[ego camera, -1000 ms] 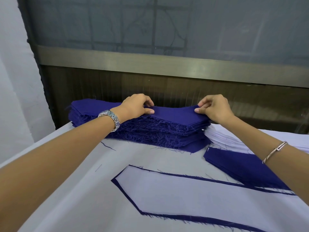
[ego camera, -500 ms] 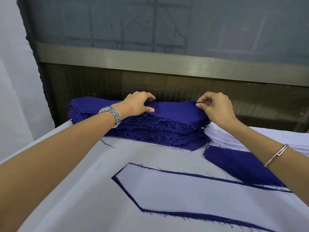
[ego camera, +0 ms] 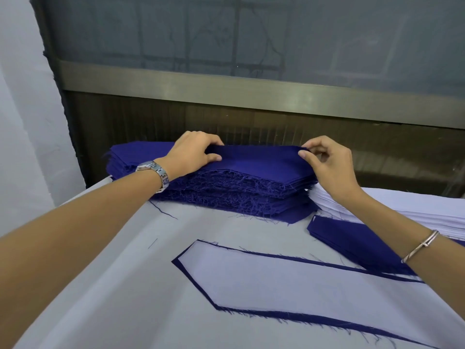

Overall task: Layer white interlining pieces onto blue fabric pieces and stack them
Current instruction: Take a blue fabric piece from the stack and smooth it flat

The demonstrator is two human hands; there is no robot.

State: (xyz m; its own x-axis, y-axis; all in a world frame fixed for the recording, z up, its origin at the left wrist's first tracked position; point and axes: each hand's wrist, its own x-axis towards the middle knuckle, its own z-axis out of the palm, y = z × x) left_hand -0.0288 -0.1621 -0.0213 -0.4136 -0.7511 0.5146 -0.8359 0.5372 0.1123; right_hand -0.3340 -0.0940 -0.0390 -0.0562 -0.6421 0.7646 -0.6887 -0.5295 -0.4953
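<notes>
Here the top blue piece [ego camera: 256,158] of the tall blue stack [ego camera: 226,195], at the table's far side, has its far edge raised. The left hand [ego camera: 193,153] grips it between thumb and curled fingers, and the right hand [ego camera: 327,163] pinches its corner. Just right of the stack lies the white interlining pile [ego camera: 402,212], with a low blue pile [ego camera: 352,238] in front. Nearer, a white interlining piece [ego camera: 289,280] lies on a blue underlayer [ego camera: 314,320] on the table [ego camera: 120,285].

Frayed blue fabric stack [ego camera: 226,195] at back, top blue piece [ego camera: 259,157] raised along its far edge. White interlining stack [ego camera: 402,210] just right. In front, layered piece [ego camera: 289,280]: white interlining flat on blue.
</notes>
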